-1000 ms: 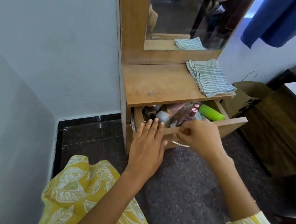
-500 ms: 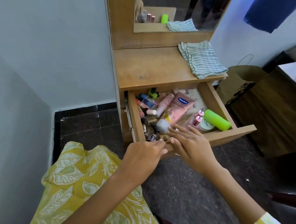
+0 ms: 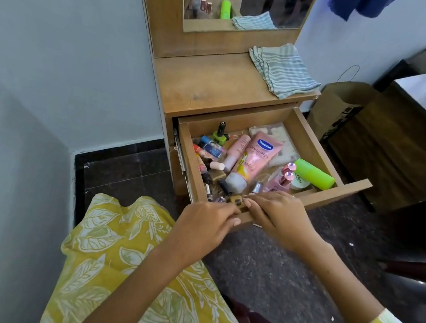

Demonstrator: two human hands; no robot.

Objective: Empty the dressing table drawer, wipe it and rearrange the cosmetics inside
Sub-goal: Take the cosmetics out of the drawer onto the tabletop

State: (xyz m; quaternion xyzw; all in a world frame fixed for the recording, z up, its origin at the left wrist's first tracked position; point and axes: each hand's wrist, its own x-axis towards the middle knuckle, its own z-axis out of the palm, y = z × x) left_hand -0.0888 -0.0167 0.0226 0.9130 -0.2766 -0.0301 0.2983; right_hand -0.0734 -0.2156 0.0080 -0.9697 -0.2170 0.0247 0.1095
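Note:
The wooden drawer [image 3: 309,144] of the dressing table stands pulled far out, full of cosmetics. Inside lie a pink Vaseline tube [image 3: 252,160], a smaller pink tube [image 3: 236,152], a bright green bottle [image 3: 313,174], two pink-capped bottles [image 3: 283,179], a white jar [image 3: 299,182] and several small nail-polish bottles [image 3: 212,148] along the left side. My left hand [image 3: 201,228] and my right hand [image 3: 276,217] both grip the drawer's front panel near its middle, fingers curled over the top edge.
A striped grey cloth [image 3: 283,70] lies folded on the right of the tabletop [image 3: 204,82], below the mirror [image 3: 245,3]. A brown paper bag [image 3: 338,105] and a dark wooden cabinet [image 3: 396,142] stand to the right. A white wall closes the left side.
The drawer has slid from barely open to far out, exposing its contents. Both hands stayed on the front panel and came back toward me with it.

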